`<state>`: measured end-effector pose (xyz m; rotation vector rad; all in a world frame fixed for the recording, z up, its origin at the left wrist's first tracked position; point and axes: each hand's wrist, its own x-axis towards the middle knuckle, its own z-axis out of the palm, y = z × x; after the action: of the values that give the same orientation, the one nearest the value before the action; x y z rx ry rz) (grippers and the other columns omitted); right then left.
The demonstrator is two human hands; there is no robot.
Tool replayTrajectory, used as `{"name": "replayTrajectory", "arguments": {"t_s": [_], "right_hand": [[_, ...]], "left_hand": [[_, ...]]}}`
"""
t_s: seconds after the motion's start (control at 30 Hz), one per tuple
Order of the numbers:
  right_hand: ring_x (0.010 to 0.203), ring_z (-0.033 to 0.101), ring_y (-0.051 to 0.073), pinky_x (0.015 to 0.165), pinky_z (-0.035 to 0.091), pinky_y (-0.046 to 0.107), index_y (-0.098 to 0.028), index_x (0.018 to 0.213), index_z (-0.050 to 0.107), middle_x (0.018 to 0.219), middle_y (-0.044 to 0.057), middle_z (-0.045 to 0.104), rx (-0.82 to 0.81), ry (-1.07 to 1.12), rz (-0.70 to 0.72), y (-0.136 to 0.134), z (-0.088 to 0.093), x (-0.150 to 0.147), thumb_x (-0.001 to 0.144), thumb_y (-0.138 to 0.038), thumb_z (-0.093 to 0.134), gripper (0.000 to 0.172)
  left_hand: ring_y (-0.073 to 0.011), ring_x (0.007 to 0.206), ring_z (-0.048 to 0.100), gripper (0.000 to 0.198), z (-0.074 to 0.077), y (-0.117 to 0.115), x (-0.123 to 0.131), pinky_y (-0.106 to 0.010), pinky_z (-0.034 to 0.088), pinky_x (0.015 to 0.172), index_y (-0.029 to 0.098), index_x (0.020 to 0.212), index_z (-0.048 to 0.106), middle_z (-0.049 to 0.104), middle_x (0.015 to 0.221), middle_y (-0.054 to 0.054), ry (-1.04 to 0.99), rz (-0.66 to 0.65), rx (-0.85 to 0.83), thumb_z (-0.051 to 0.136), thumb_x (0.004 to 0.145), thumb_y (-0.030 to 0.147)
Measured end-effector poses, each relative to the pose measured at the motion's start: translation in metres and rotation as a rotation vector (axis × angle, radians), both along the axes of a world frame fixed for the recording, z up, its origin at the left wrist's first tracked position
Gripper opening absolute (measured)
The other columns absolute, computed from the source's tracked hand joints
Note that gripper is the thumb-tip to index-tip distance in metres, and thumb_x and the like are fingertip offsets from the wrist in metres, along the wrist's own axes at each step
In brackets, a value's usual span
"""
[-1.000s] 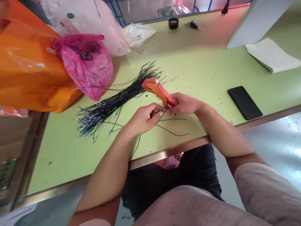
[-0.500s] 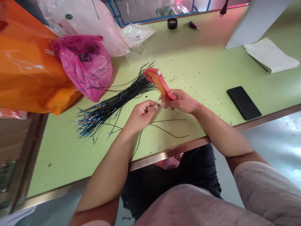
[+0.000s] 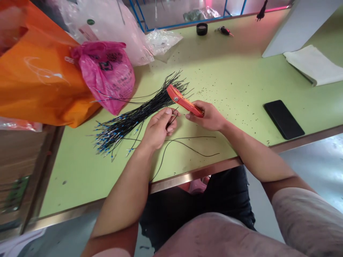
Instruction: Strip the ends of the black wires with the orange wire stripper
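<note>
My left hand (image 3: 158, 129) is closed in a pinch on a thin black wire (image 3: 162, 159) that trails down to the table's front edge. My right hand (image 3: 208, 115) grips the handle of an orange wire stripper (image 3: 181, 100), whose head points up-left toward a bundle of black wires with blue ends (image 3: 131, 117). The two hands are a little apart. Two loose black wires (image 3: 197, 142) lie on the green table (image 3: 230, 78) just below my hands.
An orange bag (image 3: 40, 85), a pink bag (image 3: 108, 75) and clear plastic bags (image 3: 120, 28) crowd the left and back. A black phone (image 3: 284, 119) lies at right, a white cloth (image 3: 314, 64) beyond it. A black tape roll (image 3: 202, 29) sits at the back.
The stripper has turned flatter and my right hand has drawn slightly away from the left. My left hand has shifted up toward the bundle, keeping its wire. The camera has moved a little.
</note>
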<state>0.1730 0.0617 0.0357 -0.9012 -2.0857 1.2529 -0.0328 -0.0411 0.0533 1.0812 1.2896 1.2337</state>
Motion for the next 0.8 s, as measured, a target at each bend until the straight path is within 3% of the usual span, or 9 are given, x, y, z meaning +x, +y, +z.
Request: {"name": "replayTrajectory", "arguments": {"t_s": [0.17, 0.37, 0.47, 0.53, 0.63, 0.8], "right_hand": [[0.085, 0.059, 0.018, 0.082, 0.048, 0.036, -0.021, 0.111, 0.068, 0.098, 0.003, 0.07, 0.108, 0.008, -0.018, -0.003, -0.005, -0.003, 0.092, -0.058, 0.077, 0.043], [0.115, 0.069, 0.03, 0.105, 0.056, 0.049, -0.022, 0.135, 0.069, 0.128, 0.015, 0.077, 0.454, 0.019, -0.047, 0.001, -0.024, -0.003, 0.093, -0.04, 0.074, 0.046], [0.124, 0.068, 0.033, 0.118, 0.052, 0.056, -0.023, 0.142, 0.064, 0.132, 0.016, 0.076, 0.568, 0.019, -0.059, 0.006, -0.03, -0.002, 0.097, -0.037, 0.073, 0.049], [0.129, 0.066, 0.034, 0.122, 0.05, 0.058, -0.023, 0.147, 0.062, 0.136, 0.017, 0.074, 0.603, 0.011, -0.078, 0.007, -0.032, -0.001, 0.098, -0.037, 0.072, 0.052], [0.133, 0.065, 0.035, 0.123, 0.05, 0.058, -0.022, 0.15, 0.061, 0.14, 0.018, 0.072, 0.623, 0.001, -0.095, 0.006, -0.031, -0.001, 0.099, -0.038, 0.072, 0.055], [0.14, 0.061, 0.036, 0.124, 0.049, 0.058, -0.022, 0.149, 0.065, 0.144, 0.018, 0.07, 0.635, 0.015, -0.08, 0.002, -0.029, -0.004, 0.098, -0.034, 0.072, 0.053]], "left_hand": [[-0.01, 0.048, 0.032, 0.055, -0.001, 0.0, 0.002, -0.025, 0.027, 0.047, 0.026, 0.092, 0.06, 0.047, 0.059, 0.007, 0.034, 0.001, 0.061, 0.083, 0.086, 0.076], [-0.0127, 0.053, 0.038, 0.041, -0.02, 0.002, -0.004, -0.027, 0.031, 0.052, 0.028, 0.094, 0.065, 0.047, 0.065, 0.005, 0.208, 0.094, 0.159, 0.082, 0.089, 0.065], [-0.0163, 0.061, 0.053, 0.033, -0.025, 0.003, -0.007, -0.029, 0.044, 0.058, 0.027, 0.094, 0.07, 0.056, 0.069, 0.002, 0.344, 0.147, 0.208, 0.08, 0.09, 0.058], [-0.0211, 0.076, 0.068, 0.032, -0.025, 0.004, -0.008, -0.033, 0.057, 0.072, 0.025, 0.092, 0.072, 0.068, 0.077, -0.002, 0.415, 0.181, 0.277, 0.08, 0.088, 0.056], [-0.0257, 0.094, 0.078, 0.032, -0.025, 0.004, -0.01, -0.039, 0.065, 0.09, 0.023, 0.088, 0.075, 0.08, 0.088, -0.006, 0.464, 0.211, 0.351, 0.082, 0.086, 0.054], [-0.0259, 0.091, 0.079, 0.026, -0.028, 0.003, -0.013, -0.039, 0.067, 0.089, 0.021, 0.08, 0.076, 0.083, 0.088, -0.007, 0.515, 0.202, 0.307, 0.086, 0.082, 0.044]]}}
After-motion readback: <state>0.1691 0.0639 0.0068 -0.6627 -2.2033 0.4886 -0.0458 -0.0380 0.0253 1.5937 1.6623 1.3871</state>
